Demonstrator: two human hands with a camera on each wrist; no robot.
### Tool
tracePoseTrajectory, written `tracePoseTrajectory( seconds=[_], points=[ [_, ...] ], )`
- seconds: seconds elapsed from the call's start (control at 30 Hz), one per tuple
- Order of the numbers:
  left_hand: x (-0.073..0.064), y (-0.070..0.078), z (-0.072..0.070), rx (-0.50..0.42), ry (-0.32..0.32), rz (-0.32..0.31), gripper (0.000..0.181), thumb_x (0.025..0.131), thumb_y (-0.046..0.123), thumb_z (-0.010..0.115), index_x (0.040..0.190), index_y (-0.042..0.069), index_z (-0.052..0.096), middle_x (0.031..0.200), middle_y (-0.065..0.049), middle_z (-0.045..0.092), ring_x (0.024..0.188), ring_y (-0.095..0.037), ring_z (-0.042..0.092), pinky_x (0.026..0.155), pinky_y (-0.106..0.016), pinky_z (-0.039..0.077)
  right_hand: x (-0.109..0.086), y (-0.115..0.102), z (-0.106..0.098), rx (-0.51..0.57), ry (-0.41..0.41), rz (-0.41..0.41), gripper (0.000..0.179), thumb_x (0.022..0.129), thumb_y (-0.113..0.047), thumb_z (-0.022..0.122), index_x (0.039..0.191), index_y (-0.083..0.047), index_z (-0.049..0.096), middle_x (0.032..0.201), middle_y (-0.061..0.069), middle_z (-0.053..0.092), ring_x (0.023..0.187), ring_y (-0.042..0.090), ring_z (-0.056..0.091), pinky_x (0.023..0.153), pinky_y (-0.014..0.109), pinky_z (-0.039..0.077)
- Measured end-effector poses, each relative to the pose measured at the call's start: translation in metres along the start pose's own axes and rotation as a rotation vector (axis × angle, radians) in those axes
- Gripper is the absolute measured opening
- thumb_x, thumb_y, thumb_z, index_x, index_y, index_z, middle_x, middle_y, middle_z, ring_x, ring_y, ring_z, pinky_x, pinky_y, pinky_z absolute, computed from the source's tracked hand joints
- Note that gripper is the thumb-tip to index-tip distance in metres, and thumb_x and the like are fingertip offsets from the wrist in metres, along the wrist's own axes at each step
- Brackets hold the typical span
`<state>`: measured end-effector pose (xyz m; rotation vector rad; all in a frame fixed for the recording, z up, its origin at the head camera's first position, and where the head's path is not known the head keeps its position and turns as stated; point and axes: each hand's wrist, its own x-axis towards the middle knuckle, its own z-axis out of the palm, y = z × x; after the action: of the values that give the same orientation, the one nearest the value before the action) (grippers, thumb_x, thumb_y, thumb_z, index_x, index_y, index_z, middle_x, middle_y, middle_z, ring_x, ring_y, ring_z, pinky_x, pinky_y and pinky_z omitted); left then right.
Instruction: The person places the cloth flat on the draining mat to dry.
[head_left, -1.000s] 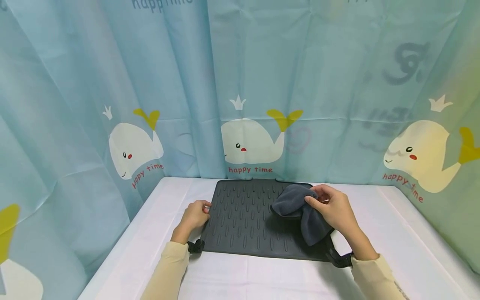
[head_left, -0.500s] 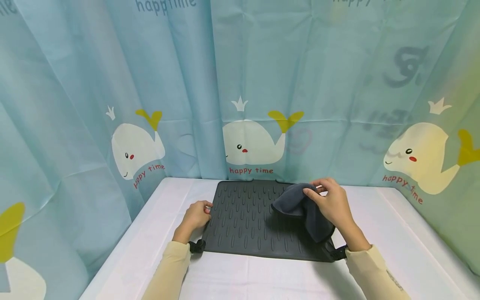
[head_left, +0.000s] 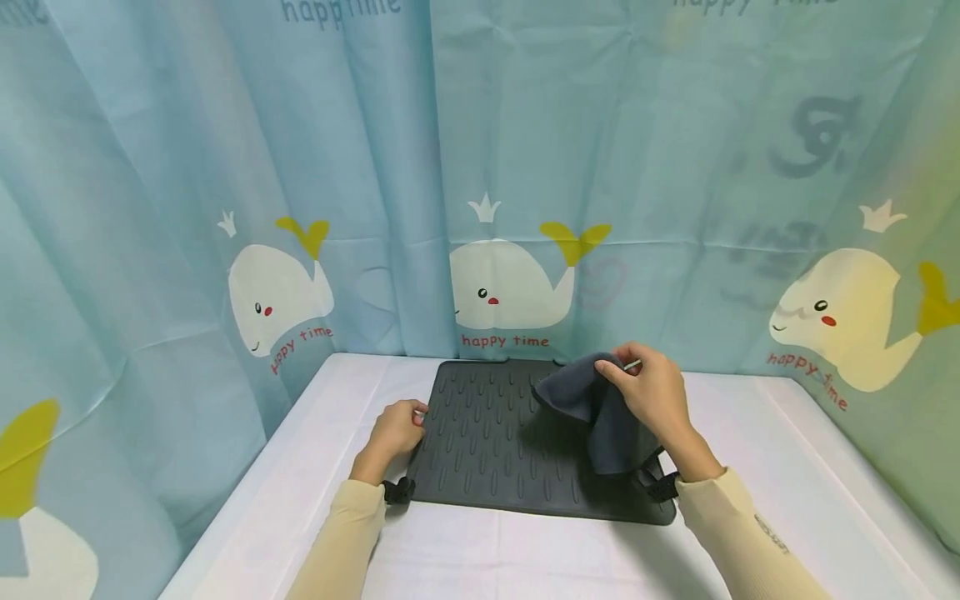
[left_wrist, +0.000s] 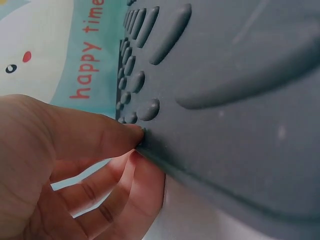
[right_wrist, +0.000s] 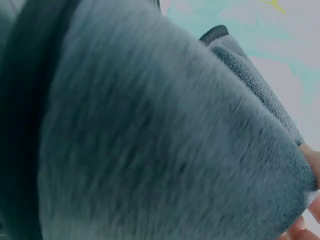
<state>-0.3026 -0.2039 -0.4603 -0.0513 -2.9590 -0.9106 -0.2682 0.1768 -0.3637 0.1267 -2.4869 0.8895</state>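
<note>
The dark mat (head_left: 487, 442) looks like rubber or soft plastic, mostly matt with a faint sheen up close, and it's bumpy: raised ridges (left_wrist: 172, 37) on a smooth base. The grey cloth (head_left: 615, 433) on the right is properly fuzzy, short-pile like microfibre, no shine, with flatter darker edging (right_wrist: 215, 34). White sheet (head_left: 465, 550) underneath is matt fabric, smooth bar some creases. Far curtain (head_left: 525, 125) is thin, smooth, kinda satiny. Near sleeves (head_left: 341, 533) look like soft matt fabric.

Head view forward-down, wrist views close
</note>
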Motion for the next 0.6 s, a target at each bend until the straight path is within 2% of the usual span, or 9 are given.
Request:
tracePoseTrajectory(
  seconds=[0.27, 0.6],
  points=[
    [0.0, 0.0, 0.0, 0.004, -0.007, -0.014, 0.037, 0.086, -0.001, 0.068, 0.123, 0.005, 0.071, 0.084, -0.001, 0.063, 0.072, -0.017, 0.056, 0.068, -0.033, 0.047, 0.009, -0.013, 0.005, 0.043, 0.026, -0.016, 0.026, 0.092, -0.03, 0.078, 0.098, -0.006, 0.072, 0.098, 0.017, 0.074, 0.081, 0.031, 0.07, 0.062, 0.032, 0.048],
    [0.0, -0.001, -0.002, -0.02, -0.009, -0.003, 0.038, 0.085, -0.001, 0.068, 0.122, 0.003, 0.071, 0.085, -0.002, 0.064, 0.072, -0.018, 0.056, 0.068, -0.034, 0.047, 0.019, -0.03, 0.017, 0.102, 0.061, -0.004, 0.025, 0.093, -0.03, 0.077, 0.1, -0.007, 0.072, 0.098, 0.015, 0.071, 0.082, 0.032, 0.071, 0.063, 0.034, 0.05]
  ],
)
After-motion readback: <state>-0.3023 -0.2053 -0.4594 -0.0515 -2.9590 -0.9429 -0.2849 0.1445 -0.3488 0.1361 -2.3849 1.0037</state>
